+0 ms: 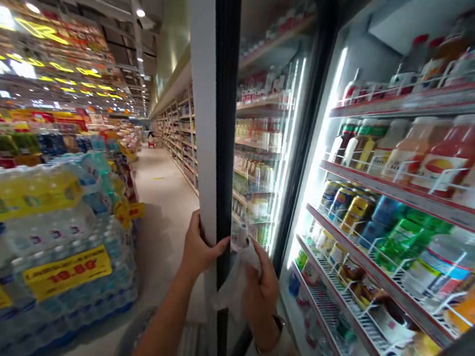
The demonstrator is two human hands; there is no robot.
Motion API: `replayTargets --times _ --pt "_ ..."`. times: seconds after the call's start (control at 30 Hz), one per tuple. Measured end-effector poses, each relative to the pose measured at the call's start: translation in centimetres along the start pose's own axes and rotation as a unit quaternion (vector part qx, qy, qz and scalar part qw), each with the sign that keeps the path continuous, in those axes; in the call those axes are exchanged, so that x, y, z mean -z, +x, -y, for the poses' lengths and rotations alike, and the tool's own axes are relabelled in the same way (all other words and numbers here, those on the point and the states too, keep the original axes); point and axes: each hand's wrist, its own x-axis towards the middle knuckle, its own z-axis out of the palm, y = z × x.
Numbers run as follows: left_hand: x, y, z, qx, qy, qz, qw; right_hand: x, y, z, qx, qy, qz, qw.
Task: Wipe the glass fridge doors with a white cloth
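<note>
A tall glass fridge door [219,142] stands swung open in front of me, its grey and black frame edge-on. My left hand [200,250] is closed around the frame's outer edge, thumb on the black strip. On the glass side, my right hand [262,289] is closed on a crumpled white cloth [229,289], which lies against the lower part of the door near the black strip. A small pale piece [241,237] shows above that hand; whether it is part of the cloth or a separate object I cannot tell. A band circles my right wrist.
To the right, lit fridge shelves [388,187] hold bottles and cans behind wire rails. Packs of bottled water [99,260] with yellow price signs [69,271] are stacked at the left. An aisle [157,176] runs back beside long wall shelves [181,128].
</note>
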Motion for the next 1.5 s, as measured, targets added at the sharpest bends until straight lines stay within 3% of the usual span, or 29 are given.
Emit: replayTargets --times 0.13,0.23,0.37,0.47,0.57,0.67,0.73,0.93,1.03,1.13,1.23,1.33,1.43,1.5 --pt "2.7 3.0 4.5 0.005 -0.003 -0.028 1.0 -0.4 0.9 -2.8 -0.003 -0.034 -0.011 0.999" --pt "4.5 4.9 7.8 0.021 0.006 -0.096 0.995 -0.6 1.4 -5.3 -0.009 -0.054 -0.017 0.998" --pt "6.7 7.2 11.3 0.001 0.097 -0.183 0.978 -0.9 1.4 -8.6 -0.04 -0.069 -0.035 0.996" --pt "7.6 8.6 12.9 -0.043 0.206 -0.244 0.947 -1.1 1.3 -10.9 -0.052 -0.089 -0.042 0.994" --pt "7.2 10.0 13.3 -0.04 0.309 -0.314 0.897 -1.3 1.7 -12.8 -0.044 -0.105 -0.028 0.993" --pt "4.5 11.2 13.3 -0.03 0.366 -0.348 0.863 -1.9 3.0 -14.3 -0.019 -0.108 0.0 0.994" --pt "1.4 11.8 13.7 -0.067 0.383 -0.321 0.864 -2.4 4.2 -15.5 0.011 -0.108 0.023 0.994" --pt "-11.5 12.7 18.1 -0.214 0.379 -0.142 0.889 -2.0 9.8 -20.7 0.084 -0.149 0.08 0.982" --pt "-17.7 13.7 20.5 -0.26 0.396 -0.054 0.879 -0.6 14.8 -23.9 0.107 -0.185 0.044 0.976" --pt "-22.0 15.6 22.4 -0.274 0.413 -0.004 0.868 0.7 20.9 -26.6 0.137 -0.212 -0.016 0.968" --pt "-24.0 17.3 24.4 -0.265 0.439 -0.005 0.859 1.0 26.3 -28.9 0.17 -0.228 -0.061 0.957" --pt "-24.5 17.9 25.8 -0.274 0.447 -0.029 0.851 0.2 29.6 -31.6 0.201 -0.263 -0.029 0.943" --pt "-24.3 17.8 26.3 -0.301 0.473 -0.054 0.826 -0.7 29.9 -35.0 0.224 -0.31 0.013 0.924" --pt "-24.2 17.6 26.2 -0.313 0.496 -0.062 0.808 -0.9 28.3 -37.5 0.224 -0.321 0.011 0.92"
